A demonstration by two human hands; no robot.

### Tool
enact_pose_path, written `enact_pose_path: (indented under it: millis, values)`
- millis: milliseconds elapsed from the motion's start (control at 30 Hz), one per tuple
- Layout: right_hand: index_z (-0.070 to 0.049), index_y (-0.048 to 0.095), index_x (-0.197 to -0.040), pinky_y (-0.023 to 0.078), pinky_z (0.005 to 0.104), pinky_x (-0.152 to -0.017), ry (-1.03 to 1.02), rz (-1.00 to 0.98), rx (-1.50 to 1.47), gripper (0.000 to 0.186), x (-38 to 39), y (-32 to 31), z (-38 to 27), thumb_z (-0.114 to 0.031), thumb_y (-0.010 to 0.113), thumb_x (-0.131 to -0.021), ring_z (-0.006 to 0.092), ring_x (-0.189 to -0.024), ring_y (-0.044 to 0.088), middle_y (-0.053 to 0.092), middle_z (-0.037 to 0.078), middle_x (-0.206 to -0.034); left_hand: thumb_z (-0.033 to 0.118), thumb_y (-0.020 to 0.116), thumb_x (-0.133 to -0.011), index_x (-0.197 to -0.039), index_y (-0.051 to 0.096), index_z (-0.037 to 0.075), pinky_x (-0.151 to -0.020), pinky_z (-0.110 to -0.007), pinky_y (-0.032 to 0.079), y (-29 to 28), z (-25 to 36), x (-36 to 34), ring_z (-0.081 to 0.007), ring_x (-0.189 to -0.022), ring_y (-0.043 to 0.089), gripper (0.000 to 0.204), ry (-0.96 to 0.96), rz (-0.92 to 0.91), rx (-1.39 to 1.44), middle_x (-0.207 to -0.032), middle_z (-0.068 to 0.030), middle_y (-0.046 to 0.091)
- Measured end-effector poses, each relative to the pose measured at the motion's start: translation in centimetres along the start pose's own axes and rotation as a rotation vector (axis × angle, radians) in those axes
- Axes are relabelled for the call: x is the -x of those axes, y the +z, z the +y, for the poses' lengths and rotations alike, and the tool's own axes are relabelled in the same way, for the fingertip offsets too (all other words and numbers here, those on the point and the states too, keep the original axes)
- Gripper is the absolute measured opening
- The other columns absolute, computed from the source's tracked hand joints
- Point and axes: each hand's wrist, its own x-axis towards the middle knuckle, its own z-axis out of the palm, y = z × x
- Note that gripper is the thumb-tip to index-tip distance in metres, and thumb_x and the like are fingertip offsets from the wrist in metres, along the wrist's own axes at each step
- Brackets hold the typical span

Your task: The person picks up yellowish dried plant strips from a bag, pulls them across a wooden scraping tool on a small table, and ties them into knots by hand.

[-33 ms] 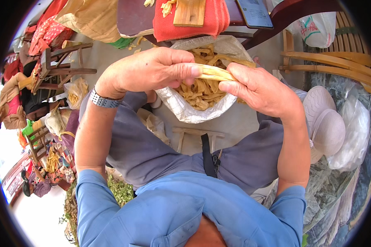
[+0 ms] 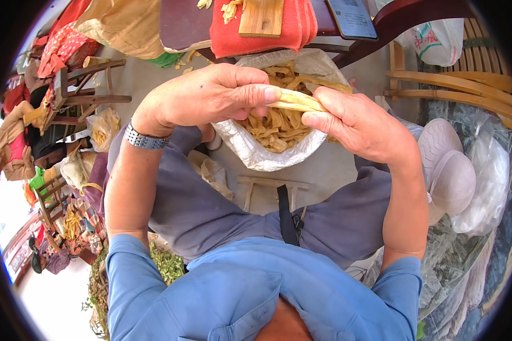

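Between my two hands a pale yellow, limp-looking plant strip (image 2: 296, 100) is stretched level, folded lengthwise. My left hand (image 2: 224, 94), a metal watch on its wrist, pinches one end between thumb and fingers. At the other end my right hand (image 2: 352, 120) grips it with thumb and bent fingers. Just beneath them a white woven sack (image 2: 270, 161) stands with its mouth rolled wide. Many similar yellowish strips (image 2: 276, 133) fill it, partly covered by my hands. I cannot make out exactly what plant the strips are.
Beyond the sack, a dark red table (image 2: 185, 25) bears a folded red towel (image 2: 224, 42), a wooden block (image 2: 261, 17) and a phone (image 2: 351, 17). A pale hat (image 2: 452, 176) and plastic sheeting lie at right. Other people sit at far left near wooden stools (image 2: 94, 99).
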Motion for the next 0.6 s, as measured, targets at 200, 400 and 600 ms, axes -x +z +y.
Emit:
enact_pose_path:
  millis: [200,400,600]
  values:
    - [-0.001,0.053,-0.087,0.044,0.0416,-0.063,0.119,-0.019,-0.108,0.043,-1.2,0.0,-0.5,-0.041,0.054,-0.103,0.0304,-0.067,0.054,0.055,0.016,-0.073,0.039,0.054,-0.104,-0.092,0.064,0.010,-0.047,-0.019,0.025,-1.6,-1.4,0.4,-0.0002,-0.056,0.033,0.033,0.029,0.170,0.101,-0.065,0.0089,0.042]
    - [-0.003,0.054,-0.084,0.043,0.0310,-0.060,0.092,0.087,-0.340,0.040,-3.0,0.1,-0.9,-0.038,0.054,-0.104,0.0144,-0.064,0.050,0.053,0.004,-0.069,0.032,0.058,-0.103,-0.103,0.066,0.008,-0.051,-0.018,0.027,-2.8,-3.1,0.8,-0.0007,-0.059,0.034,0.025,0.085,0.300,0.428,-0.071,0.0090,0.046]
    - [-0.004,0.056,-0.091,0.034,0.0219,-0.046,0.007,0.121,-0.958,0.035,-3.1,-0.3,-0.9,-0.034,0.049,-0.107,0.0043,-0.051,0.040,0.048,-0.002,-0.065,0.022,0.063,-0.100,-0.119,0.069,0.003,-0.063,-0.021,0.038,-2.8,-3.4,1.0,-0.0038,-0.069,0.045,0.027,0.265,0.387,0.404,-0.078,0.0056,0.057]
